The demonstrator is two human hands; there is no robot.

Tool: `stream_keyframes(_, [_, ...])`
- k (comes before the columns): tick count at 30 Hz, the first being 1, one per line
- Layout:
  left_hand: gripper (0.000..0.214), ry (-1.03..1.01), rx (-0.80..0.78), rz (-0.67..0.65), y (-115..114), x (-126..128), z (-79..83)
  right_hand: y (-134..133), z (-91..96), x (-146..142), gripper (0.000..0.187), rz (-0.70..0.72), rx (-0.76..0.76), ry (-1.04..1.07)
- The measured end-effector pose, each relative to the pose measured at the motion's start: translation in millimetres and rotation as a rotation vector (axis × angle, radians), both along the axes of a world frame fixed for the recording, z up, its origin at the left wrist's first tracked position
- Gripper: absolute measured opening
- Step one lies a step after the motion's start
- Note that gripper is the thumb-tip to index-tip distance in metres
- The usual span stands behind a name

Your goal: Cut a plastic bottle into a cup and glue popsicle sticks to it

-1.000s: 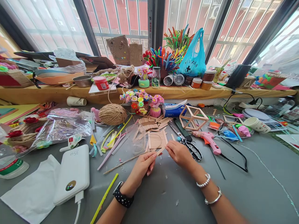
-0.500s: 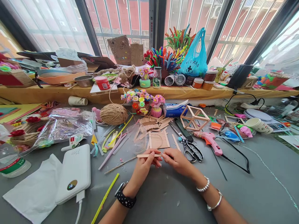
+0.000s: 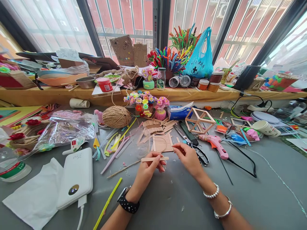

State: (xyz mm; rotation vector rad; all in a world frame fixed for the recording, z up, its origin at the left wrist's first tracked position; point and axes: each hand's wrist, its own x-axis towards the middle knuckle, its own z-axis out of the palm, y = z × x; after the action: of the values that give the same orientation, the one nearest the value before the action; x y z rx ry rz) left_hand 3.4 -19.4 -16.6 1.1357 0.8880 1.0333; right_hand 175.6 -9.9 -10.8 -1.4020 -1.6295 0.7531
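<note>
My left hand (image 3: 151, 167) pinches a wooden craft stick (image 3: 147, 159) between thumb and fingers, with the stick lying level. My right hand (image 3: 189, 158) is apart from that stick, its fingers bent and slightly parted, with nothing seen in them. Its fingertips are by the right edge of a flat panel of craft sticks (image 3: 163, 145). Another loose craft stick (image 3: 178, 140) shows only its far end behind this hand. Scissors (image 3: 202, 155) lie just right of the hand, partly covered by it. Beyond the panel is a pile of craft sticks (image 3: 155, 126).
A pink glue gun (image 3: 216, 145) with a black cord and a wooden stick cube frame (image 3: 200, 120) lie to the right. A twine ball (image 3: 116, 117) and a clear plastic cup (image 3: 140, 142) sit further back. On the left are a white power bank (image 3: 76, 177) and a yellow pipe cleaner (image 3: 107, 203).
My right hand has let go of the craft stick and moved right and slightly away from me, toward the loose stick beside the panel. My left hand keeps its stick in place.
</note>
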Motion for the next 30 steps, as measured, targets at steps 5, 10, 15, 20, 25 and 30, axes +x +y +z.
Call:
stream_keyframes(5, [0.027,0.043,0.029,0.037,-1,0,3.5,-5,7.1,-3,0.023,0.252,0.077,-0.130])
stream_keyframes(10, [0.026,0.104,0.048,0.080,-3,2,6.7,-8,10.2,-5,0.025,0.331,0.071,-0.160])
stream_keyframes(15, [0.025,0.104,0.065,0.093,-2,2,4.8,-9,12.1,-5,0.024,0.384,0.024,-0.146])
stream_keyframes(20, [0.025,0.047,0.064,0.083,-3,2,3.8,-9,12.3,-5,0.026,0.395,0.051,-0.179])
stream_keyframes(25, [0.026,0.050,0.065,0.059,-3,1,3.5,-8,8.6,-6,0.030,0.396,0.098,-0.199])
stream_keyframes(30, [0.025,0.030,0.061,0.073,-4,0,1.8,-9,6.1,-8,0.031,0.409,0.129,-0.244])
